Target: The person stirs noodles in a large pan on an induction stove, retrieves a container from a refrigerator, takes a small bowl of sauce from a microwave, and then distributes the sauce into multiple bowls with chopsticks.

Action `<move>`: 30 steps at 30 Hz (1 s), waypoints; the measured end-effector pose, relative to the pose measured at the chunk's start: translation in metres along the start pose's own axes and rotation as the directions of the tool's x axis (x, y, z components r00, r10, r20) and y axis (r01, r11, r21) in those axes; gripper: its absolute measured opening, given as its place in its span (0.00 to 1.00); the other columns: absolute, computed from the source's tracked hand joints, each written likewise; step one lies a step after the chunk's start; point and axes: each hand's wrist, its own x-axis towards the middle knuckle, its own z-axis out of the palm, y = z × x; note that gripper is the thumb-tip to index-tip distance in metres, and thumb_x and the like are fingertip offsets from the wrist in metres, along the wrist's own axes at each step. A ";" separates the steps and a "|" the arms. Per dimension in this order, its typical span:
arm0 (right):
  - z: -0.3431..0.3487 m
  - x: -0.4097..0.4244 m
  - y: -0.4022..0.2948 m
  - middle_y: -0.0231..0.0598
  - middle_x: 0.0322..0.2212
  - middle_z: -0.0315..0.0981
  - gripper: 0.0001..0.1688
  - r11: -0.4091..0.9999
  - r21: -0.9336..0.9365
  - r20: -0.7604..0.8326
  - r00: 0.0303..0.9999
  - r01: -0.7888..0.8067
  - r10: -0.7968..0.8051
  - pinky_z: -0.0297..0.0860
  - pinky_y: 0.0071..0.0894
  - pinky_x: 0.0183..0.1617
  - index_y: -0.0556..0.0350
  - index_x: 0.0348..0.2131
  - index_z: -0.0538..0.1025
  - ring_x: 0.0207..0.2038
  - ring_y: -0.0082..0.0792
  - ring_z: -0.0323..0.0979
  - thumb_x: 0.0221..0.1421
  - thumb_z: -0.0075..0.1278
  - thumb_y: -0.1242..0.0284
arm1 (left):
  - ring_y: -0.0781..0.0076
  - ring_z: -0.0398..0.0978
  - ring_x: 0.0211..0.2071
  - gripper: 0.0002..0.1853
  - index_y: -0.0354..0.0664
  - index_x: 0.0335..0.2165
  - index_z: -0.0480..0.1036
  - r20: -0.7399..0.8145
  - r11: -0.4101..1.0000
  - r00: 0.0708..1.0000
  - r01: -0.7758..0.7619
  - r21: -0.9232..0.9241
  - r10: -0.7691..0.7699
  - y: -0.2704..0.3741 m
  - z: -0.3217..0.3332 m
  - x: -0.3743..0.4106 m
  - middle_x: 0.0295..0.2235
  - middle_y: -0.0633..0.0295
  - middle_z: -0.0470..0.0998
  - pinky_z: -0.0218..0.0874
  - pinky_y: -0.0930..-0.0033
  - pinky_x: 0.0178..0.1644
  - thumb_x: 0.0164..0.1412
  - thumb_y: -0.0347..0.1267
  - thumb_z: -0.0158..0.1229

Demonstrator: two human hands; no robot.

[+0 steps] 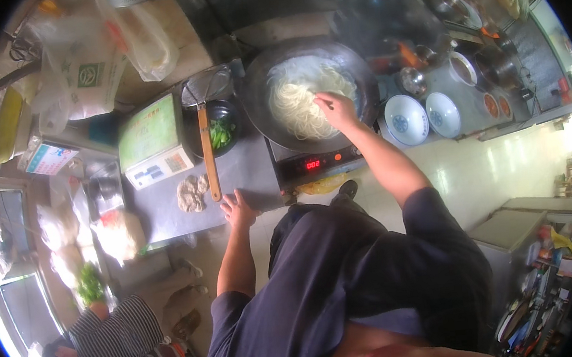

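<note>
A dark wok (259, 111) holds a heap of pale noodles (297, 102) in cloudy, steaming water. Over its right side, my right hand (337, 110) has its fingertips bunched at the noodles; whether anything is pinched between them is hidden. My left hand (239, 211) rests at the front edge of the steel counter (260, 181), fingers spread. Just beyond its fingertips lies the wooden handle (208, 155) of a wire-mesh strainer (207, 85). The strainer spans a black bowl (235, 147) of green leafy vegetables (222, 132). A crumpled cloth (192, 193) sits to the left of the handle.
Beneath the wok, an induction cooker (323, 163) shows red lit digits. Two white-and-blue bowls (405, 120) (442, 115) stand to its right. A scale (155, 162) with a printed box (148, 130) is on the left. Plastic bags (94, 68) hang above. Another person in stripes (118, 339) is lower left.
</note>
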 end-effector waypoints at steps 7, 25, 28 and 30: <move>-0.041 -0.068 -0.005 0.39 0.33 0.79 0.11 0.938 0.307 -0.297 0.919 -0.163 0.257 0.71 0.22 0.34 0.59 0.39 0.79 0.34 0.25 0.76 0.58 0.55 0.71 | 0.30 0.35 0.65 0.62 0.50 0.66 0.39 0.052 1.000 0.999 -0.011 0.029 0.010 0.006 -0.009 -0.004 0.66 0.40 0.33 0.47 0.37 0.63 0.41 0.43 0.73; -0.133 -0.205 -0.002 0.44 0.36 0.77 0.12 0.997 0.078 -0.211 0.977 0.021 -0.004 0.71 0.32 0.33 0.59 0.38 0.78 0.31 0.41 0.76 0.52 0.56 0.77 | 0.27 0.36 0.64 0.70 0.45 0.66 0.33 0.060 0.996 0.997 0.048 0.072 -0.052 0.019 0.007 0.009 0.65 0.32 0.33 0.43 0.41 0.65 0.38 0.54 0.71; -0.152 -0.205 0.005 0.45 0.36 0.76 0.12 0.988 -0.021 -0.180 0.972 0.150 -0.152 0.71 0.36 0.37 0.59 0.38 0.77 0.34 0.45 0.75 0.51 0.57 0.77 | 0.27 0.37 0.64 0.71 0.45 0.66 0.33 0.053 0.994 0.995 0.085 0.064 -0.089 0.037 0.007 0.008 0.65 0.34 0.34 0.43 0.42 0.65 0.35 0.52 0.74; -0.155 -0.202 0.010 0.45 0.36 0.76 0.12 0.988 0.011 -0.176 0.973 0.156 -0.152 0.71 0.37 0.38 0.60 0.38 0.77 0.35 0.45 0.75 0.51 0.57 0.77 | 0.29 0.37 0.64 0.72 0.45 0.66 0.34 0.032 0.993 0.994 0.099 0.069 -0.102 0.024 0.017 0.011 0.65 0.36 0.34 0.43 0.42 0.65 0.34 0.50 0.75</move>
